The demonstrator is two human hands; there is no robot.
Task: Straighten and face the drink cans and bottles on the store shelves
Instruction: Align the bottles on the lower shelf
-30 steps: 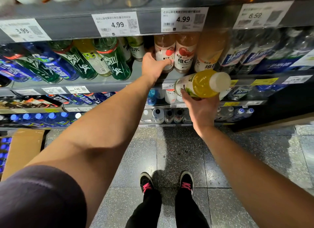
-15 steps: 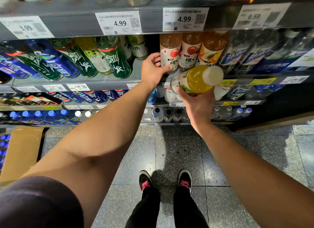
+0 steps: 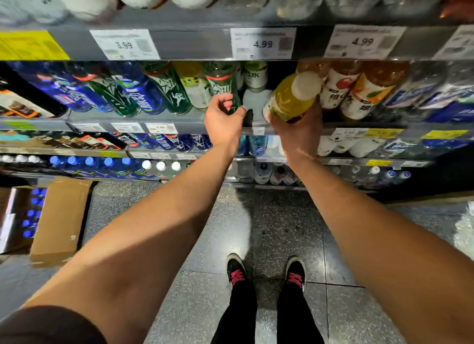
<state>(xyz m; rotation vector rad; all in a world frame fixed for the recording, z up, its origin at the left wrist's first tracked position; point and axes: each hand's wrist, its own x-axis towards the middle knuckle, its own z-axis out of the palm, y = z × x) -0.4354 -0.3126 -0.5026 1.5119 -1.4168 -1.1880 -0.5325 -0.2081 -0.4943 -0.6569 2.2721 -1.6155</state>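
A shopworker's right hand [image 3: 297, 135] grips a yellow drink bottle [image 3: 292, 96], tilted, white cap toward the camera, at the lip of the shelf [image 3: 179, 121]. The left hand [image 3: 223, 120], fingers loosely curled and holding nothing, hovers beside a green bottle [image 3: 221, 87]. The step appears to be returning the bottle to the gap between them; next it must stand upright, label outward. Below, speckled floor tiles [image 3: 282, 228] and an open cardboard box [image 3: 60, 220].

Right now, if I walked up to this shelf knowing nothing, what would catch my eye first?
The yellow drink bottle with its white cap, gripped by the right hand and tilted at the shelf's open gap. Beside it, the left hand hovers with curled fingers before a green bottle.
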